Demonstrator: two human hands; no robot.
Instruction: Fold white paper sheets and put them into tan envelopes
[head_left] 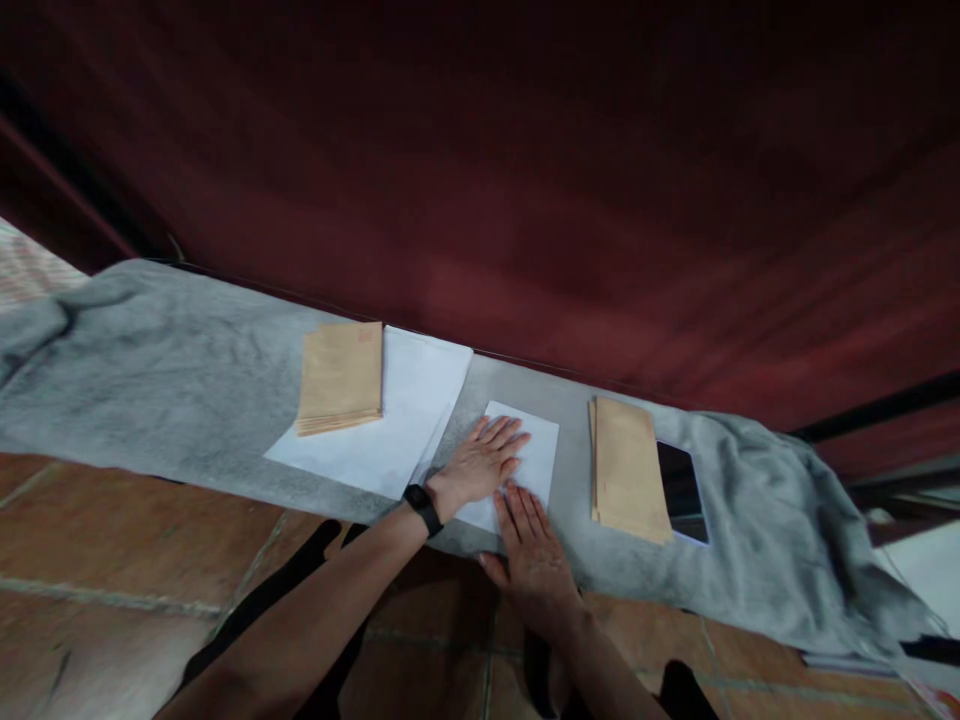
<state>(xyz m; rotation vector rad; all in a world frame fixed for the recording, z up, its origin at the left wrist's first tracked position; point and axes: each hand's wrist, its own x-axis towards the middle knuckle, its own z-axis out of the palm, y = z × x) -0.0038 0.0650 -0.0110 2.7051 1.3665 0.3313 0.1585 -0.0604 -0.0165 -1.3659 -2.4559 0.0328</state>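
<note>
I press my left hand (476,472) and right hand (536,560) flat on the small white paper (541,447), my fingers (520,508) released and stretched out. It lies on the gray-covered tabletop (576,470), between the large white sheets (367,458), with brown envelopes (341,370) on them, and a second envelope stack (630,465) beside a dark-screened device (681,487).

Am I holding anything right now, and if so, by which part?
Nothing appears held: the left grip lies palm down across the small white paper, and the right grip rests flat over its near edge.
</note>
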